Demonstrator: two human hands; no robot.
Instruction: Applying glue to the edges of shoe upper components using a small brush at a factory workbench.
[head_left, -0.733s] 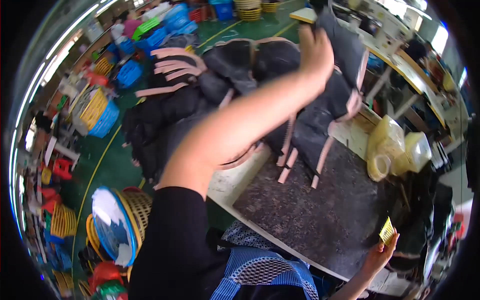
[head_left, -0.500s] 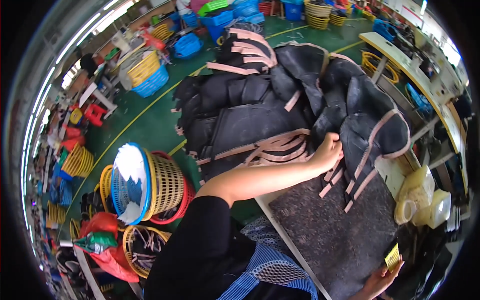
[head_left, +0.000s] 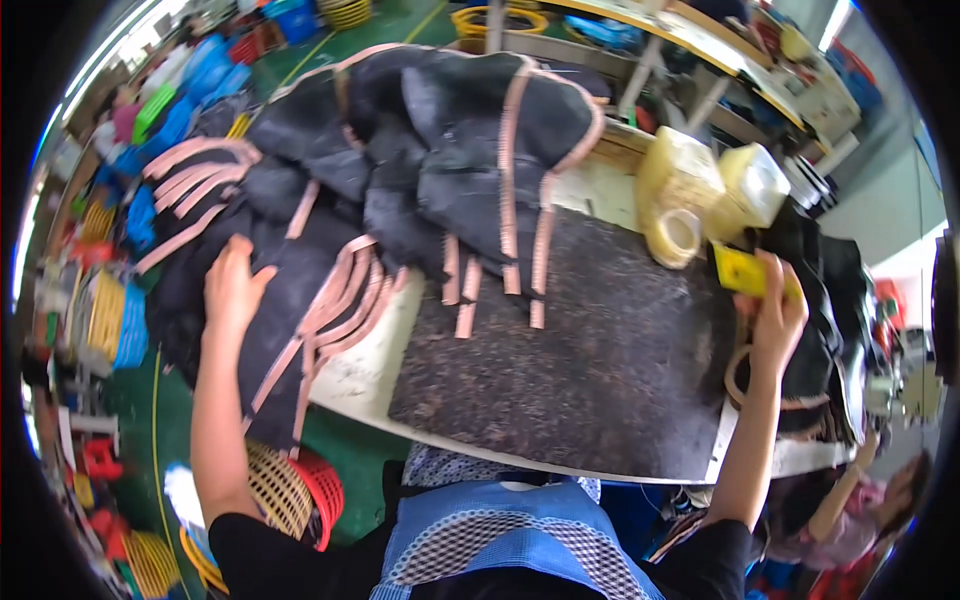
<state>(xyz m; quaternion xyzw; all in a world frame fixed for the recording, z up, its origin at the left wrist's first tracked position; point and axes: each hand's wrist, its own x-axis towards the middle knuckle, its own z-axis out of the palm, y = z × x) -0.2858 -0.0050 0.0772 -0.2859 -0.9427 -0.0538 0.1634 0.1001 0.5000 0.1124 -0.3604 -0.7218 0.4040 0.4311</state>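
Note:
A large pile of black flexible sheet pieces [head_left: 440,190], edged with pink toothed strips [head_left: 510,180], spreads over the left and far part of the table. My left hand [head_left: 232,288] lies on the left side of this pile, thumb held away from the fingers. At the right, my right hand [head_left: 780,312] is closed on a flat yellow scraper-like piece [head_left: 738,268], held over the mat's far right corner near two cloudy plastic containers [head_left: 680,165]. Several pink strip ends hang onto the dark speckled mat [head_left: 590,370].
More black pieces [head_left: 815,310] hang at the table's right end, beside a tan ring [head_left: 738,375]. A worktable [head_left: 690,45] stands beyond. Below left are a yellow basket [head_left: 280,485] and a red basket [head_left: 322,490]. Another person [head_left: 840,515] is at lower right.
The view has swung to the right. My left hand has let go of a black piece and now rests on the pile's left side. My right hand has risen toward the containers with the yellow piece.

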